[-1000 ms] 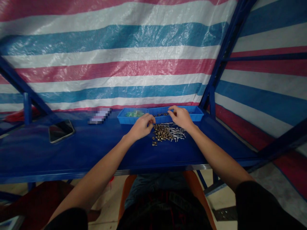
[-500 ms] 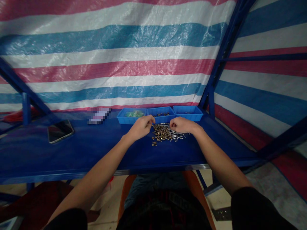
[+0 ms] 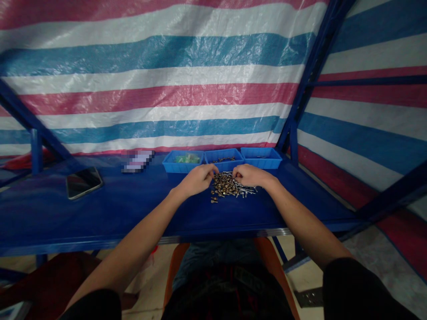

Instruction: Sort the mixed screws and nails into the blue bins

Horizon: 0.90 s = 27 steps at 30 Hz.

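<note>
Bench [image 3: 100, 209] blue, striped tarp [image 3: 167, 89] behind; both hands [image 3: 196, 180] pinching at fastener pile [image 3: 228, 186], grip unclear.

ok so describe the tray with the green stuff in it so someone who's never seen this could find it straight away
On the blue table, a row of three shallow blue trays sits along the far edge, against the striped tarp. The one you want is the leftmost tray, just beyond the left hand. It alone holds pale green pieces; the middle tray holds small dark parts.
</note>
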Tool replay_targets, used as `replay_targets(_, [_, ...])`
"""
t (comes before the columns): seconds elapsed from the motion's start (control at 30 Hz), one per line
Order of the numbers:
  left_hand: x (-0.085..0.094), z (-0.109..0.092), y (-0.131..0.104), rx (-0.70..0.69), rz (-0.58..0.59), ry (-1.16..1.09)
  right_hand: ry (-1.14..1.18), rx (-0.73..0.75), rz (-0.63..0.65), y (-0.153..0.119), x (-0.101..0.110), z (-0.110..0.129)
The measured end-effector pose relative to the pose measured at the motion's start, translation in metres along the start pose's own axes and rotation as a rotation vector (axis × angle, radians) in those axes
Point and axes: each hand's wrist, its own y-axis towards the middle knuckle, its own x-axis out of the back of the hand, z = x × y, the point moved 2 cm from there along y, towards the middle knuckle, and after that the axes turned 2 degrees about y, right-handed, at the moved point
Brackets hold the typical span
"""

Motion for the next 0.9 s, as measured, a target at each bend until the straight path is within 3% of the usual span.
replay_targets(0.13, [-0.001,0.000,0.001,-0.013,-0.006,0.001,0.018,0.051,-0.117,-0.002,0.005,0.003])
replay_targets(0.3, [-0.001,0.003,0.002,-0.028,-0.134,-0.035,0.090,0.123,-0.267,-0.006,0.011,0.024])
replay_targets(0.53, [0.001,0.002,0.002,-0.036,-0.251,-0.080,0.082,0.243,-0.281,-0.005,0.000,0.057])
replay_targets(0.9, [0.004,-0.001,0.002,-0.030,-0.231,-0.097,0.120,0.237,-0.268,-0.006,-0.002,0.059])
